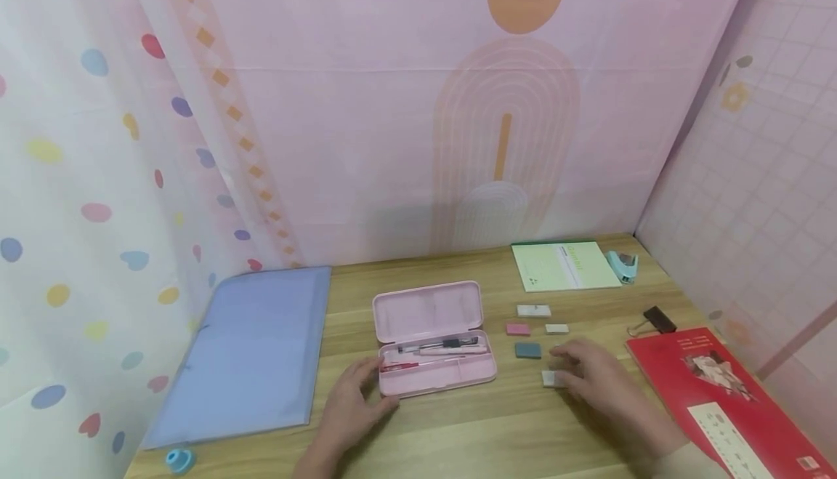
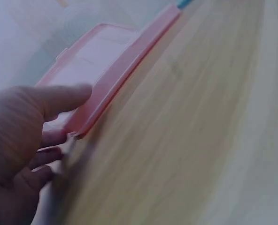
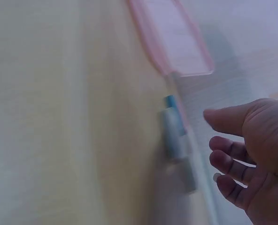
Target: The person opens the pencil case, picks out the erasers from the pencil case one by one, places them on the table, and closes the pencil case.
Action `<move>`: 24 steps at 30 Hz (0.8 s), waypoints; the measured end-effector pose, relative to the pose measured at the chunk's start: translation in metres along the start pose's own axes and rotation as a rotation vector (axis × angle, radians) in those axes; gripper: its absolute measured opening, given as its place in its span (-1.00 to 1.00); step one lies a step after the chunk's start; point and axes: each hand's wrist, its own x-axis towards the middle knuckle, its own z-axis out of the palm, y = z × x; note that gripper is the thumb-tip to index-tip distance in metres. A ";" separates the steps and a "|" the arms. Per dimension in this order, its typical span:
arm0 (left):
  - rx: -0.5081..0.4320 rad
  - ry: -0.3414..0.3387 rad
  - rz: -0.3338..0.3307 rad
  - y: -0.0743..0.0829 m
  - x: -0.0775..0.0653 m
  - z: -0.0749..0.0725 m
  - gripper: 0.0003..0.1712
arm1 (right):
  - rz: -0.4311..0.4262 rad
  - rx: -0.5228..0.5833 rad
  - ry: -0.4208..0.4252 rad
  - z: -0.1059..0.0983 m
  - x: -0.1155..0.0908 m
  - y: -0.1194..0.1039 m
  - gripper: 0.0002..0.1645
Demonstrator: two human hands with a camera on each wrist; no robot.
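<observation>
A pink pencil case (image 1: 437, 388) lies with its lid (image 1: 428, 312) raised, and pens (image 1: 451, 346) and a red pen (image 1: 399, 367) are inside. My left hand (image 1: 353, 403) is at its left end; in the left wrist view the thumb (image 2: 68, 98) lies along the front wall, the other fingers by the corner. Close to a white eraser (image 1: 549, 378), my right hand (image 1: 598, 377) is spread with relaxed fingers, holding nothing visible. Beyond are a blue-grey eraser (image 1: 527, 350), a pink one (image 1: 518, 329) and two white blocks (image 1: 533, 310).
At left lies a blue folder (image 1: 248, 355), with a small light-blue object (image 1: 179, 460) before it. A green notebook (image 1: 565, 267) and a light-blue stapler (image 1: 623, 267) sit back right. Nearer are a black binder clip (image 1: 659, 319), a red book (image 1: 739, 384) and a white ruler (image 1: 729, 439).
</observation>
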 end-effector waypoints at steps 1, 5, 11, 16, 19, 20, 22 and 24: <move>0.005 -0.009 -0.006 0.001 0.001 -0.003 -0.15 | 0.004 0.005 0.010 -0.004 0.004 -0.004 -0.63; 0.043 -0.041 0.005 0.011 0.011 -0.022 -0.03 | -0.006 0.014 0.027 -0.015 0.024 -0.023 -0.57; 0.157 -0.055 0.116 0.026 0.042 -0.050 0.18 | -0.075 0.008 -0.011 -0.010 0.069 -0.049 -0.20; 0.236 -0.091 0.130 0.025 0.064 -0.052 0.30 | -0.103 -0.031 -0.087 0.002 0.101 -0.059 0.00; 0.261 -0.121 0.112 0.019 0.071 -0.049 0.35 | -0.100 -0.051 -0.140 0.010 0.111 -0.060 0.05; 0.266 -0.125 0.109 0.017 0.072 -0.048 0.36 | -0.104 -0.057 -0.154 0.012 0.113 -0.061 0.05; 0.263 -0.135 0.097 0.014 0.073 -0.046 0.35 | -0.107 -0.065 -0.179 0.016 0.115 -0.062 0.05; 0.259 -0.141 0.099 0.014 0.073 -0.045 0.32 | -0.110 -0.078 -0.193 0.018 0.115 -0.064 0.05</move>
